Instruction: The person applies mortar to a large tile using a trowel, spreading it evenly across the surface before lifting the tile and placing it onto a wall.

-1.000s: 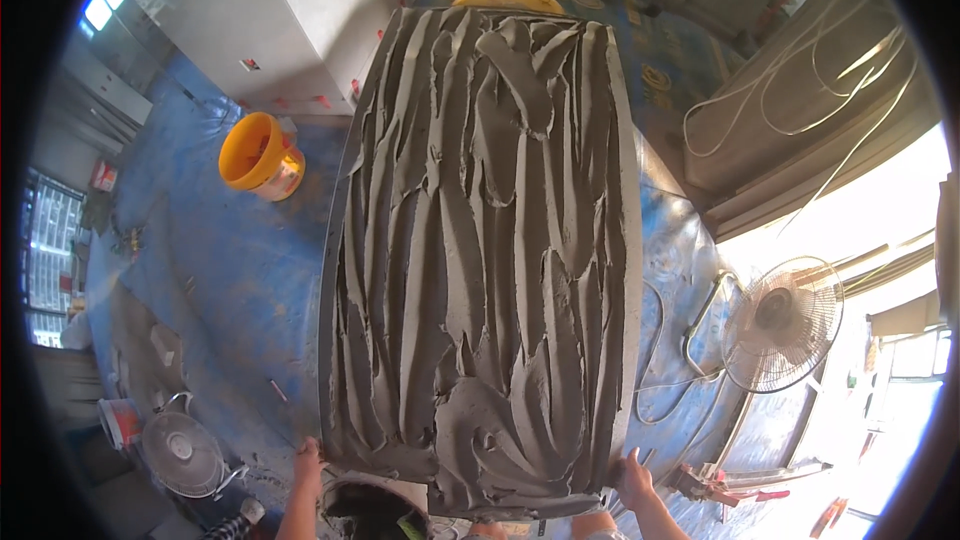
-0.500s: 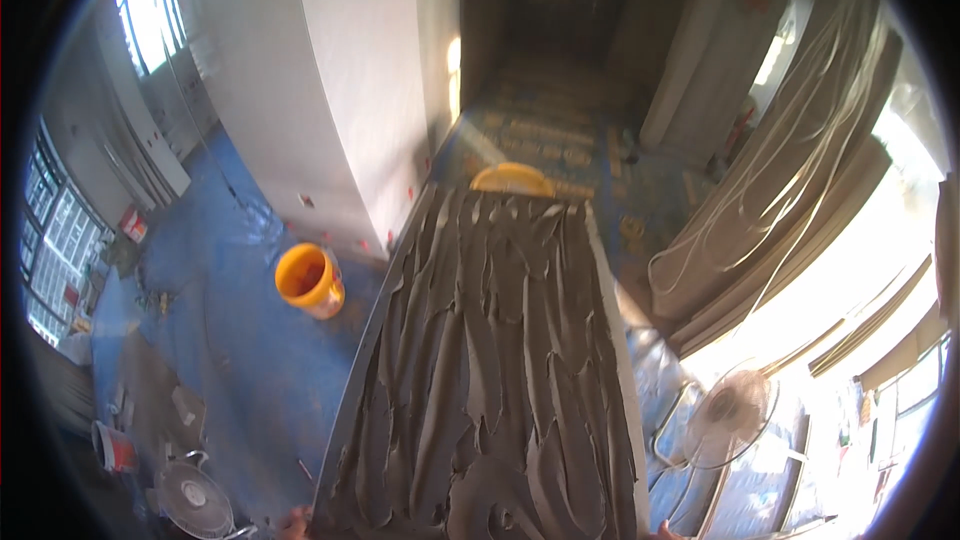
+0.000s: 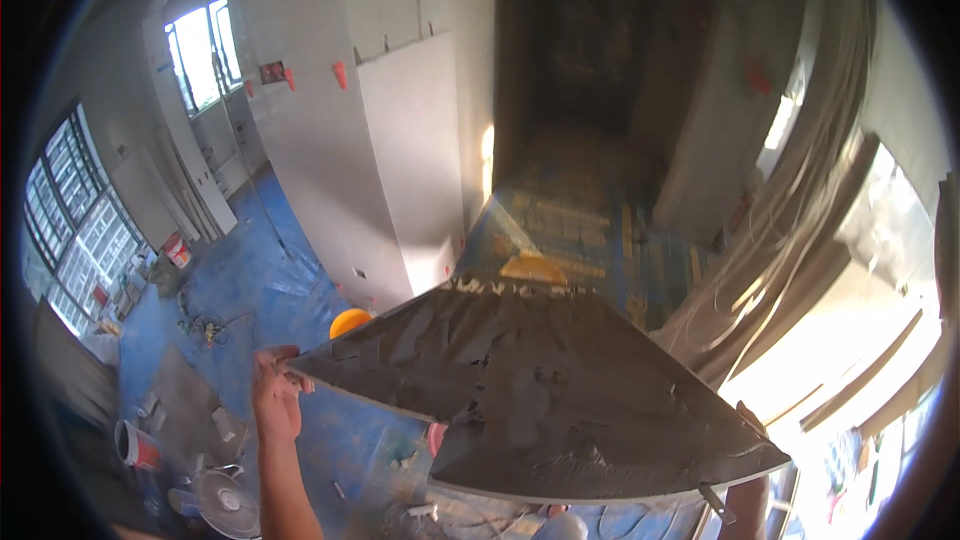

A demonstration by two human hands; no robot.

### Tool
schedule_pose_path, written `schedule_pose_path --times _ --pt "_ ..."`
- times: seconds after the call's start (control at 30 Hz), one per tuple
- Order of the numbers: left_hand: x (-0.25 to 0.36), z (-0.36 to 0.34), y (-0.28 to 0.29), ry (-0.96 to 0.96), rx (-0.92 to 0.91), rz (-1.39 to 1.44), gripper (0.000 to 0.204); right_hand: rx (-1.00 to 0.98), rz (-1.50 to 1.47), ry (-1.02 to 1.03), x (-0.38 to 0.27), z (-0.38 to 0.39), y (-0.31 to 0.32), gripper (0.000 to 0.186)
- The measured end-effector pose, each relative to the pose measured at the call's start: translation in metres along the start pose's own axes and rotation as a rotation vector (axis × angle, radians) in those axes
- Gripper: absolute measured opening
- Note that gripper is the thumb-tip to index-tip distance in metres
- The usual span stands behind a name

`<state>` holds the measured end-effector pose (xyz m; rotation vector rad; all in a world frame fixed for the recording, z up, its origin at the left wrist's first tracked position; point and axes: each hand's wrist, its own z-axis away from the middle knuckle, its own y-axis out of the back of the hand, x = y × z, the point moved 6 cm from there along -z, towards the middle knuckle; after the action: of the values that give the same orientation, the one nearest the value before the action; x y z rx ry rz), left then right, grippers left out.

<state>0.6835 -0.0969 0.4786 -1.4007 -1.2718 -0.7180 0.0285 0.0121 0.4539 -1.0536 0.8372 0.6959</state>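
Observation:
A large tile fills the middle, its upper face coated in wet grey mortar. An L-shaped notch breaks its near left edge. My left hand is closed on the tile's left corner, thumb and fingers at the rim. At the right corner, fingertips of my right hand show over the edge; the tile hides the rest of that hand, and its forearm shows below. A thin metal strip with a hole in its end sticks out under the near right edge; what it belongs to is hidden.
An orange bucket stands behind the tile's left edge, beside a tiled column with red clips. Blue sheeting covers the floor. A fan and a white-and-red bucket are at lower left. Loose cables hang at right.
The tile has tipped from long and steep in view to a flatter slant, its near edge now visible. Both hands have come further into view. The head view has shifted upward.

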Motion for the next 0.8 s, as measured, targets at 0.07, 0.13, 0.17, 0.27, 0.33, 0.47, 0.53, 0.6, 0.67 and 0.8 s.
schedule_pose_path --times 0.07,0.13,0.17,0.27,0.33,0.47,0.53,0.6,0.67,0.8 --pt "0.017 -0.034 -0.020 -0.116 -0.010 -0.005 0.051 -0.097 -0.164 -0.012 -0.019 -0.030 -0.008 0.038" --pt "0.032 -0.068 -0.045 -0.197 0.055 -0.037 0.042 -0.206 -0.310 -0.028 -0.042 -0.065 -0.022 0.036" --pt "0.037 -0.085 -0.058 -0.242 0.091 -0.048 0.038 -0.265 -0.376 -0.035 -0.057 -0.083 -0.029 0.035" --pt "0.034 -0.154 -0.086 -0.308 0.173 -0.181 0.032 -0.442 -0.595 -0.141 -0.107 -0.135 -0.062 0.033" --pt "0.045 -0.194 -0.114 -0.337 0.241 -0.285 0.036 -0.445 -0.614 -0.295 -0.135 -0.165 -0.095 0.036" --pt "0.057 -0.277 -0.176 -0.404 0.310 -0.500 0.047 -0.474 -0.495 -0.159 -0.194 -0.244 -0.128 0.034" --pt "0.056 -0.320 -0.189 -0.393 0.323 -0.512 0.049 -0.526 -0.647 -0.335 -0.207 -0.278 -0.134 0.035" --pt "0.050 -0.359 -0.197 -0.392 0.331 -0.517 0.051 -0.525 -0.681 -0.331 -0.216 -0.315 -0.139 0.035" --pt "0.050 -0.390 -0.209 -0.408 0.336 -0.510 0.053 -0.576 -0.668 -0.271 -0.231 -0.341 -0.154 0.039" --pt "0.054 -0.436 -0.239 -0.481 0.414 -0.865 0.060 -0.603 -0.618 -0.183 -0.255 -0.378 -0.183 0.044"
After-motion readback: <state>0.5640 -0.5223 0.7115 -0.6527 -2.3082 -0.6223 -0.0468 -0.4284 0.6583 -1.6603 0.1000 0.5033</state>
